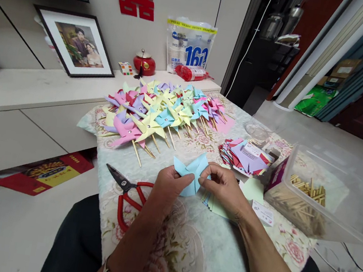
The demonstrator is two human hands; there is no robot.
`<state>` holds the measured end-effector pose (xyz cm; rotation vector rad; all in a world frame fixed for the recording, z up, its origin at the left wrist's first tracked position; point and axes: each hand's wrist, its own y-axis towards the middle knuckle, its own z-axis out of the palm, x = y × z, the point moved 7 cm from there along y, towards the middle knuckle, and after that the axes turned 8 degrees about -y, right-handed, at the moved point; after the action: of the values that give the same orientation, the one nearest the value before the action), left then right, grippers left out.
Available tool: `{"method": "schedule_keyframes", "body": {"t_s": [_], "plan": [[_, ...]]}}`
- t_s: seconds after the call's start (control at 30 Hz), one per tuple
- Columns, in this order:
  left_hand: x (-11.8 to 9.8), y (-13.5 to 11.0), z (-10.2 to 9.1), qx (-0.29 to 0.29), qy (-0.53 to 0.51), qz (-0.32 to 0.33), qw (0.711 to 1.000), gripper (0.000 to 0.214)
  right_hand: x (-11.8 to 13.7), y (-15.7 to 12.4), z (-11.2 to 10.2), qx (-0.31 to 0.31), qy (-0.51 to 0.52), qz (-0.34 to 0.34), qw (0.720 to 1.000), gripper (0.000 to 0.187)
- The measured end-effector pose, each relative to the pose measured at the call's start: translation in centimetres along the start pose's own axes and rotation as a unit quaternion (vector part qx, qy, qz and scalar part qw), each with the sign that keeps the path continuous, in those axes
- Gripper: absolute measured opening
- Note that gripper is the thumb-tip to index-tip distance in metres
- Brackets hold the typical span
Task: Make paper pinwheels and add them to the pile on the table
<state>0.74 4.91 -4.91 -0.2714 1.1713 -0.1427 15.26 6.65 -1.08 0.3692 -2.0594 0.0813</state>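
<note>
The light-blue folded paper piece [196,168] could crease or tear if the thumbs press too hard, and a folded corner could spring loose should either grip slacken. It sits between both hands above the floral cloth-covered desk [214,256]: left hand [171,181] pinching its left side, thumb uppermost; right hand [222,186] pinching its right edge, forearms angled inward.
</note>
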Motion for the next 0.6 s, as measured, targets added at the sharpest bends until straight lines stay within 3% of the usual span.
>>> {"method": "schedule_keyframes", "body": {"t_s": [0.6], "plan": [[-0.60,-0.51,0.41,-0.004,-0.005,0.009,1.000,0.018,-0.15,-0.08,0.08,0.005,0.002,0.012,1.000,0.006]]}}
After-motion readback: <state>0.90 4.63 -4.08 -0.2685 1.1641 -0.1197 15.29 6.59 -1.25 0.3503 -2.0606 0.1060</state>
